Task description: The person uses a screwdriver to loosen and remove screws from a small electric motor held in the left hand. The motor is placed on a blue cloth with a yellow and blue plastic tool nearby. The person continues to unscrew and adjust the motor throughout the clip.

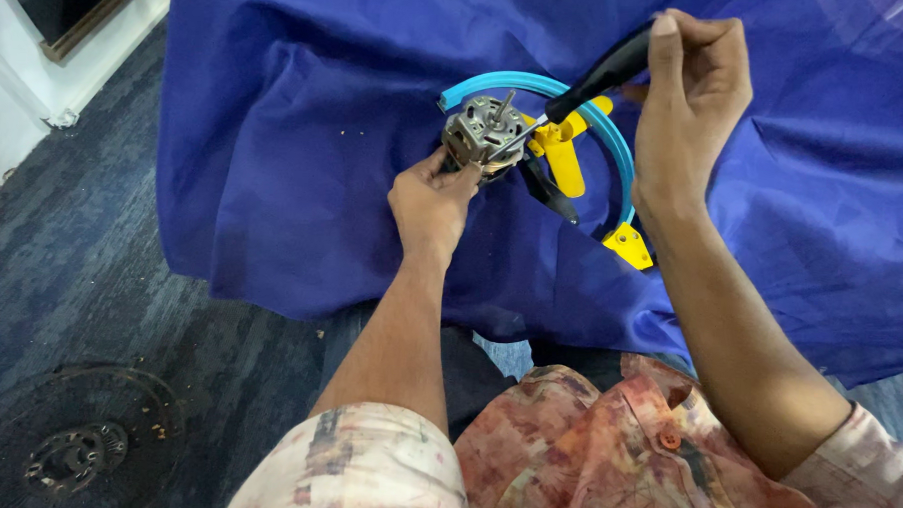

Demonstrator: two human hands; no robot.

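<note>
- On the blue cloth [274,178], near its middle, sits a small metal motor [484,135] with its shaft pointing up.
- Left hand [431,203] grips the motor from the near side, fingers closed around its lower edge; motor is just beyond the fingertips.
- Right hand [689,102] is closed around the black handle of a screwdriver [598,74], thumb laid along the handle.
- Screwdriver slants down to the left; its tip meets the motor's right side.
- Right hand is right of the motor and further from the person, apart from it; only the tool bridges the gap.
- Light blue ring [616,140] curves behind and right of the motor, passing under the right wrist.
- Yellow plastic bracket [563,148] lies just right of the motor, inside the ring; another yellow piece [628,245] sits at the ring's near end.
- Round dark fan grille [75,441] lies on the floor, well left of the motor, off the cloth.
</note>
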